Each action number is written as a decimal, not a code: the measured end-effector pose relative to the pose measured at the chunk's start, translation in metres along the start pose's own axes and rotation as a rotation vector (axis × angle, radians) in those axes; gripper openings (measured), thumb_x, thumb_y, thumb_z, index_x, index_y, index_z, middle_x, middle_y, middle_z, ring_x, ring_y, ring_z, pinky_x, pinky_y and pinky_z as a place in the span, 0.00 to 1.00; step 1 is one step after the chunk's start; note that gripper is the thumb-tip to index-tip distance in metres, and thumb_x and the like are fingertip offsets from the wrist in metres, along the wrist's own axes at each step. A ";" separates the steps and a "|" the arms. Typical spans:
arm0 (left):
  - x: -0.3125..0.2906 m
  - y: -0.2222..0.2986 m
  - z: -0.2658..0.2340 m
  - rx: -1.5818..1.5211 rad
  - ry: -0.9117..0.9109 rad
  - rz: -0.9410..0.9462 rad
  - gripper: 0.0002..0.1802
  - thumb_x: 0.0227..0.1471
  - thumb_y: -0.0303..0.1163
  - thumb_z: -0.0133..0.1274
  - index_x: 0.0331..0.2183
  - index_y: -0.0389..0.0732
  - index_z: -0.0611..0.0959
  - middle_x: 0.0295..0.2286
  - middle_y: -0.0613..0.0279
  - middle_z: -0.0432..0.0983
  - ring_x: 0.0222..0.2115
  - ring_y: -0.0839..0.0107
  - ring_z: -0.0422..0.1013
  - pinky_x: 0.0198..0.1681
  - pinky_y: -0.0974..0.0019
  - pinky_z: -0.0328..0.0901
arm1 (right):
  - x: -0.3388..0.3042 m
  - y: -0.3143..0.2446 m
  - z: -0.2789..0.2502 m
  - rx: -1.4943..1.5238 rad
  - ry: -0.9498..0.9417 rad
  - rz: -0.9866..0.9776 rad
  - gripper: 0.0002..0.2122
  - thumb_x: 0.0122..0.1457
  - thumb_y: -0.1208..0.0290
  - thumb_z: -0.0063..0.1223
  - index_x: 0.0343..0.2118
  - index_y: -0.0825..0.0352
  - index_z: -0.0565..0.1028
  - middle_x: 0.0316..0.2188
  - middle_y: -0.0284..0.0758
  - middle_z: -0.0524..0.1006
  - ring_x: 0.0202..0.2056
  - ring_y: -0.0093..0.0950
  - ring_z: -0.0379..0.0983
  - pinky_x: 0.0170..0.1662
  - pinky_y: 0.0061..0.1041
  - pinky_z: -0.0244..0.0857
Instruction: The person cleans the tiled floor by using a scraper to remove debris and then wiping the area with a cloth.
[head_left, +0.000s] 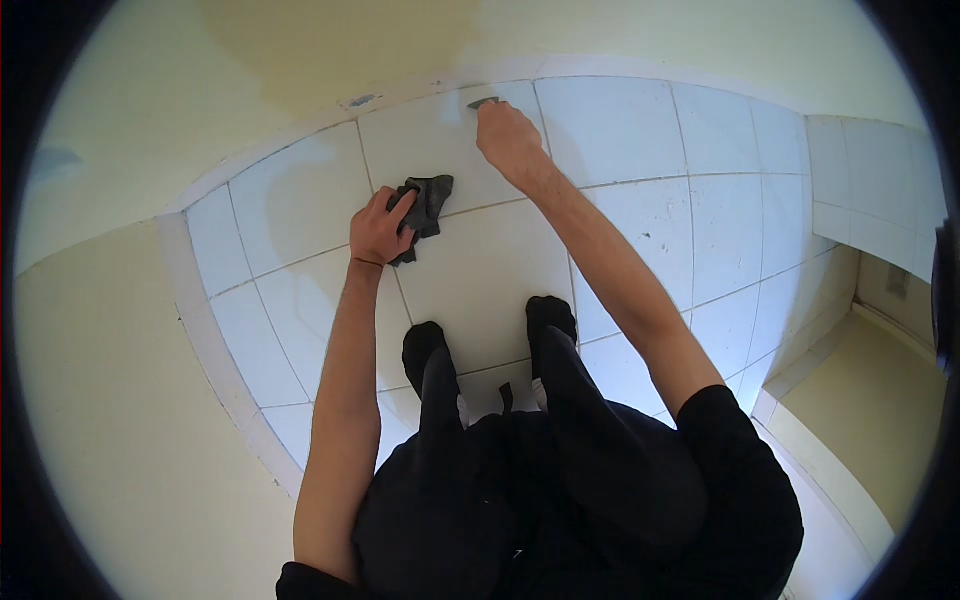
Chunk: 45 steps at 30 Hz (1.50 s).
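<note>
My left hand [381, 226] is closed around a crumpled dark grey cloth [432, 200], low over the white floor tiles. Part of the cloth hangs out past the fingers on both sides. Farther off and to the right, my right hand [508, 142] makes a fist around a small tool with a grey metal blade [484, 102]. Its blade tip shows beyond the knuckles, close to the far tile row beside the wall; the handle is hidden in the fist. I cannot tell whether the blade touches the tile.
White square floor tiles [490, 262] with dark joints run to a pale skirting [300, 134] below a cream wall [560, 40]. The skirting has a chipped patch [362, 101]. My feet in black socks [426, 350] stand on the tiles. A tiled ledge [872, 185] is at right.
</note>
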<state>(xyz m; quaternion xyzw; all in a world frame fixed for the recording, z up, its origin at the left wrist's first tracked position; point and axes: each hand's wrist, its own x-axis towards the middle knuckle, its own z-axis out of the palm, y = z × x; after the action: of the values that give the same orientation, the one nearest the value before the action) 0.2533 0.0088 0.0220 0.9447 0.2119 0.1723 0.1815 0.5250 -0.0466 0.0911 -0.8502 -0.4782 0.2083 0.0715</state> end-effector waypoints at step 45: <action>-0.001 -0.003 0.002 -0.014 -0.035 -0.024 0.31 0.32 0.31 0.60 0.46 0.51 0.84 0.36 0.61 0.73 0.34 0.60 0.75 0.32 0.59 0.73 | -0.004 -0.067 0.050 0.137 -0.023 -0.078 0.29 0.57 0.76 0.51 0.64 0.72 0.64 0.31 0.50 0.81 0.36 0.46 0.82 0.39 0.42 0.77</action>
<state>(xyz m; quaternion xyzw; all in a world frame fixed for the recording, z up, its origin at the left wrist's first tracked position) 0.2528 0.0101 0.0191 0.9437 0.2186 0.1550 0.1940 0.4496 -0.0185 0.0691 -0.8216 -0.4963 0.2475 0.1322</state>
